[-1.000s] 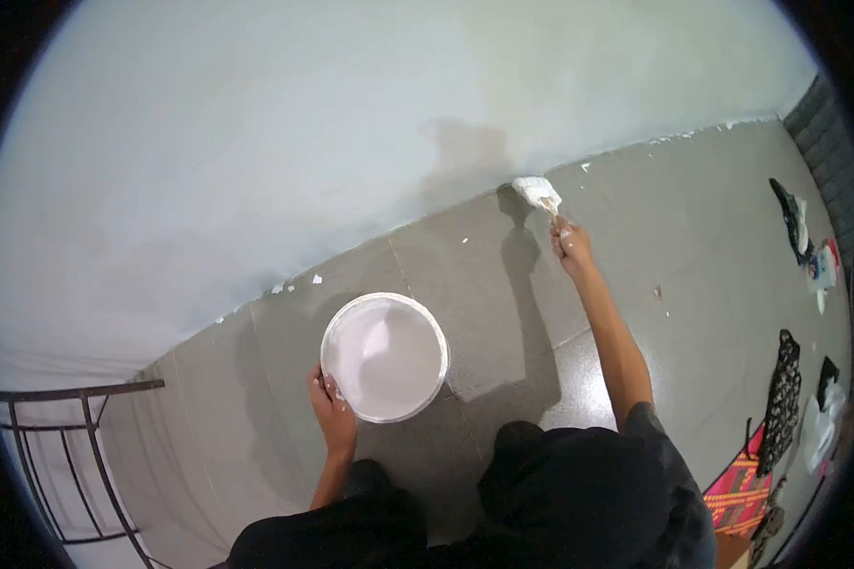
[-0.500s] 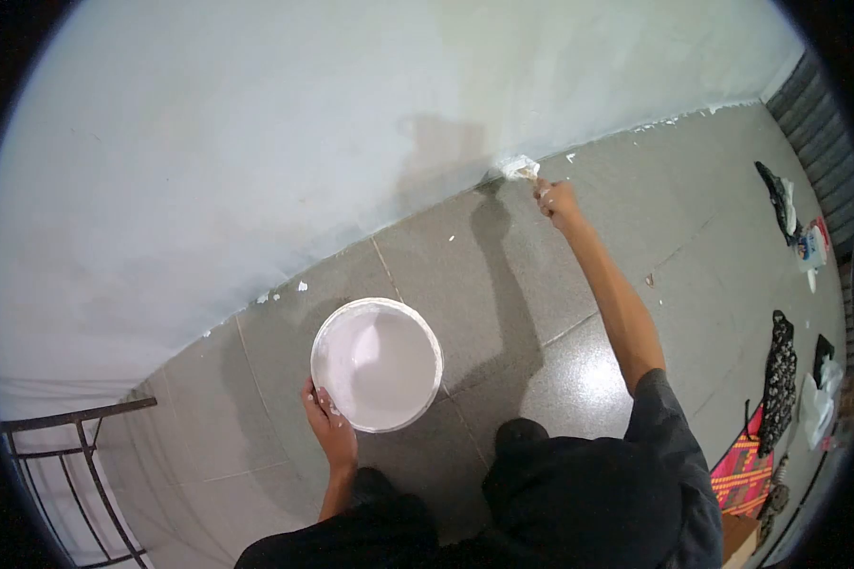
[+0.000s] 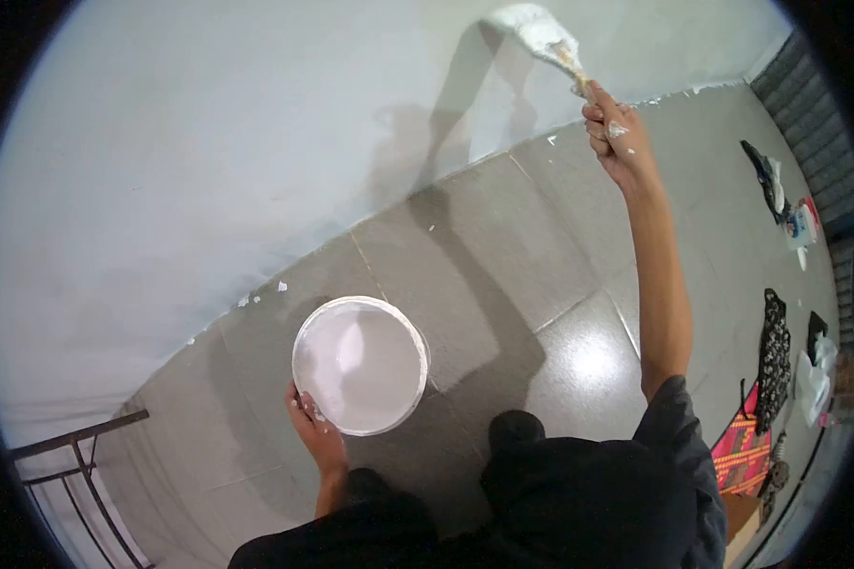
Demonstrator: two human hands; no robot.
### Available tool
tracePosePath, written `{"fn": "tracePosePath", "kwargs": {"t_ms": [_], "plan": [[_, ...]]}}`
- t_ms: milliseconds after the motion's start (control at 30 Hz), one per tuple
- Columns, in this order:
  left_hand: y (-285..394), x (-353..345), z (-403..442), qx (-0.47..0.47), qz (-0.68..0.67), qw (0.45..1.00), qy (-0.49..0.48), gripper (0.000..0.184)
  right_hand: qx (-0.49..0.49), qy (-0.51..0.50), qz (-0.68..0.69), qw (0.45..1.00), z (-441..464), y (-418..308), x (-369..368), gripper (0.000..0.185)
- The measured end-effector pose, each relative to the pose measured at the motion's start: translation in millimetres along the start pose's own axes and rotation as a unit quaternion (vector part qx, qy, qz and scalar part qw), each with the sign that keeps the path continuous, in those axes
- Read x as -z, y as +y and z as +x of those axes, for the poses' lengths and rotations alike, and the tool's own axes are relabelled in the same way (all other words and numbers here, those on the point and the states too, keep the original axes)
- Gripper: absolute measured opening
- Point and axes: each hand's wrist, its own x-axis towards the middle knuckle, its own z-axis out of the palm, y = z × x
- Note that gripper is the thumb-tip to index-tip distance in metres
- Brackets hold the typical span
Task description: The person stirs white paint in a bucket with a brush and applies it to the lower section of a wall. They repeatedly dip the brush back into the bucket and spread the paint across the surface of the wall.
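Observation:
My right hand (image 3: 619,135), spotted with white paint, is closed around the handle of a paintbrush (image 3: 544,36). White paint coats the brush head, which is up against or close to the pale wall (image 3: 256,133); I cannot tell whether it touches. My left hand (image 3: 315,431) grips the lower left rim of a round white bucket (image 3: 421,379). Whitish paint (image 3: 361,365) shows inside the bucket, partly in shadow. The left fingertips also carry white specks.
Grey floor tiles (image 3: 503,228) meet the wall, with white flakes along the joint. A dark metal frame (image 3: 81,438) stands at lower left. To the right lie a black patterned cloth (image 3: 774,356), white plastic bags (image 3: 812,389), a colourful woven cloth (image 3: 742,455) and a container (image 3: 803,226).
My right hand has lifted the paintbrush from the bottom edge of the wall to higher up. The bucket and left hand appear slightly further left in view.

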Motion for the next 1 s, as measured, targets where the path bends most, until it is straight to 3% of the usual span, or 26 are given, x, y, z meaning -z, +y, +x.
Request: {"fn": "tracePosePath", "kwargs": {"t_ms": [133,367,533,633,767,1000], "plan": [[-9,2,3,-0.019,-0.001,1.0,-0.005,0.039,0.002,0.038,-0.046,0.998,-23,26,24,0.03],[-1,2,2,-0.001,-0.014,1.0,-0.014,0.041,-0.108,0.122,-0.13,0.978,17,187,53,0.028],[4,0,2,0.0,-0.012,1.0,-0.024,0.044,-0.174,0.106,-0.15,0.968,40,212,49,0.024],[0,2,2,0.006,0.004,1.0,-0.025,0.046,-0.166,0.116,-0.154,0.967,57,222,45,0.024],[1,3,3,0.01,0.014,0.999,-0.028,0.049,-0.161,0.106,-0.168,0.967,73,207,52,0.02],[-5,3,1,0.013,0.026,1.0,-0.008,0.045,-0.085,0.055,-0.156,0.983,76,78,54,0.027]]}}
